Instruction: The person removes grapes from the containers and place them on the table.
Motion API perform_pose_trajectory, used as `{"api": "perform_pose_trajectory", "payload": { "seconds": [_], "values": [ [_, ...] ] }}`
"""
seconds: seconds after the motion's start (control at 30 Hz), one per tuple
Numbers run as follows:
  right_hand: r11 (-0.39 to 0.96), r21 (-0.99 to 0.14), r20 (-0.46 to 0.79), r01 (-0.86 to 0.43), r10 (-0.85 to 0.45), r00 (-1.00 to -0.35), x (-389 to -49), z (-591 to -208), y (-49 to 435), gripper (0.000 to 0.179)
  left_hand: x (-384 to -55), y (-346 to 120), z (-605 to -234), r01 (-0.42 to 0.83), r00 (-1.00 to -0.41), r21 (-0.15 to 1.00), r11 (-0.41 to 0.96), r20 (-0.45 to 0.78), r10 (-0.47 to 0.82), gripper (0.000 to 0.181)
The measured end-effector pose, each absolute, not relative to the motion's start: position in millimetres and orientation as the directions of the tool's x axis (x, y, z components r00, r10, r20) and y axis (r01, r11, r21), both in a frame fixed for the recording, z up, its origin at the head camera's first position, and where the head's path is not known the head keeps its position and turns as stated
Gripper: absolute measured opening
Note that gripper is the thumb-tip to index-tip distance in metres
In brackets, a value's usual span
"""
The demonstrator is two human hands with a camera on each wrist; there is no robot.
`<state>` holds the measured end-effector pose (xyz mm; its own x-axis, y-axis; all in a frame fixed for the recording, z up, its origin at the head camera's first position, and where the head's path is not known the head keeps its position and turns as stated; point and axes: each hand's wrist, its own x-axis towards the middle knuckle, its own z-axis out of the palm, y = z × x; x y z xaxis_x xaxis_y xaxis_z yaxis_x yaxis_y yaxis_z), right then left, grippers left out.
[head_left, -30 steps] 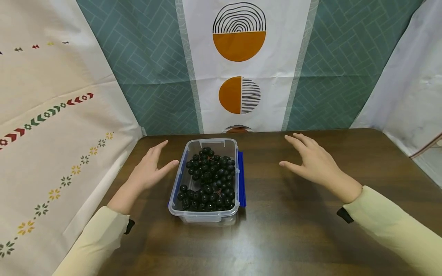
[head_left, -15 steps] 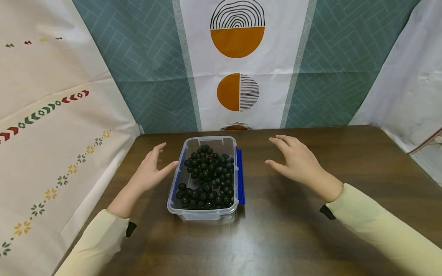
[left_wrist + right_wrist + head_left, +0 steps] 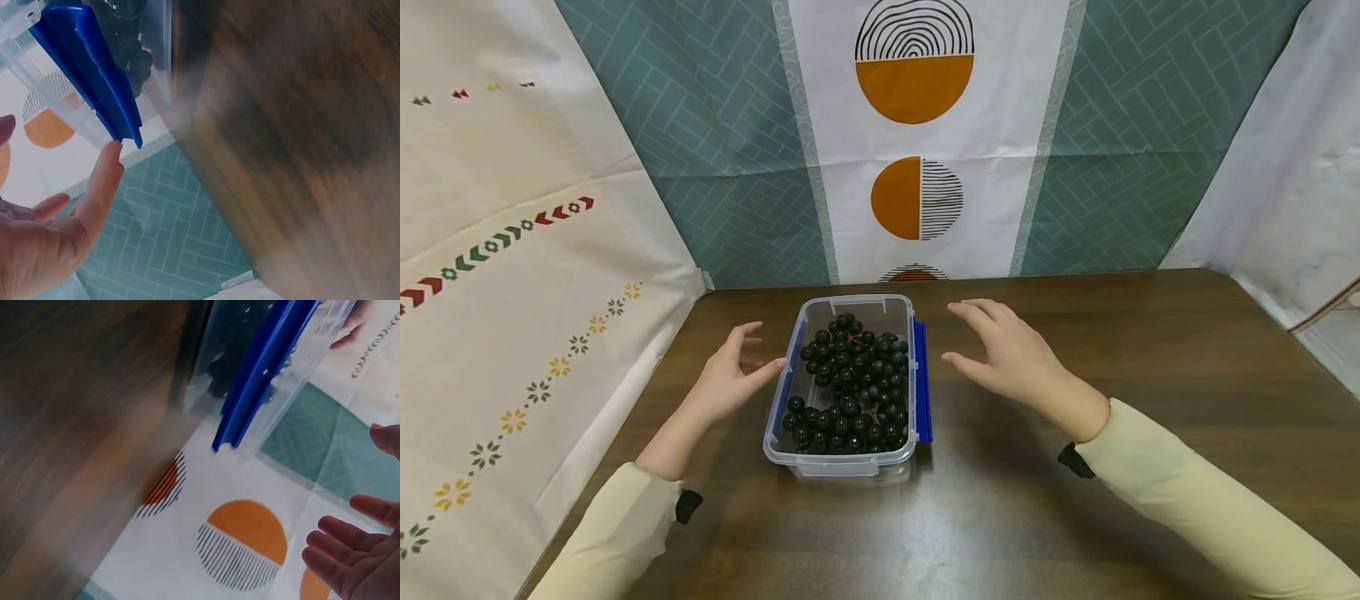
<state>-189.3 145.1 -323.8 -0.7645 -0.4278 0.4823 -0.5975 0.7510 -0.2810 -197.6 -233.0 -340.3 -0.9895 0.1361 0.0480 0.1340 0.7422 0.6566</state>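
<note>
I make out a cloth-screened table spot — teal-and-white cloth (image 3: 992, 142) across the top, flower-patterned cream cloth (image 3: 512, 275) at left, brown wooden table (image 3: 970, 483) below — home or studio, I can't tell.

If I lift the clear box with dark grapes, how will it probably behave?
The clear box is likely stiff, judging by its moulded rim. The dark grapes may slide, since they don't fill it. The blue flap, sticking outward, might swing if bumped.

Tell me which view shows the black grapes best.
The head view: it looks into the open container, showing the black grapes from above. Both wrist views show only dark portions through its clear side, partly behind blue flaps.
</note>
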Motion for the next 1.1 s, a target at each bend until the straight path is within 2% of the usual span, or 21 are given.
{"api": "perform_pose_trajectory", "payload": {
  "seconds": [0.17, 0.7, 1.1],
  "values": [
    [0.722, -0.328, 0.451, -0.610, -0.447, -0.772, -185.7, -324.0, 128.4, 0.059, -196.1, -233.8, -341.7, 0.073, -0.992, 0.728, 0.682, -0.019, 0.127, 0.079],
    [0.654, -0.435, 0.324, -0.619, -0.527, -0.785, -175.0, -325.0, 86.0, 0.061, -200.4, -236.3, -346.4, 0.015, -0.986, 0.801, 0.599, -0.089, 0.143, 0.080],
    [0.632, -0.464, 0.220, -0.621, -0.597, -0.772, -169.2, -331.5, 62.1, 0.064, -203.8, -238.0, -354.1, -0.054, -0.970, 0.861, 0.506, -0.166, 0.178, 0.077]
  ]
}}
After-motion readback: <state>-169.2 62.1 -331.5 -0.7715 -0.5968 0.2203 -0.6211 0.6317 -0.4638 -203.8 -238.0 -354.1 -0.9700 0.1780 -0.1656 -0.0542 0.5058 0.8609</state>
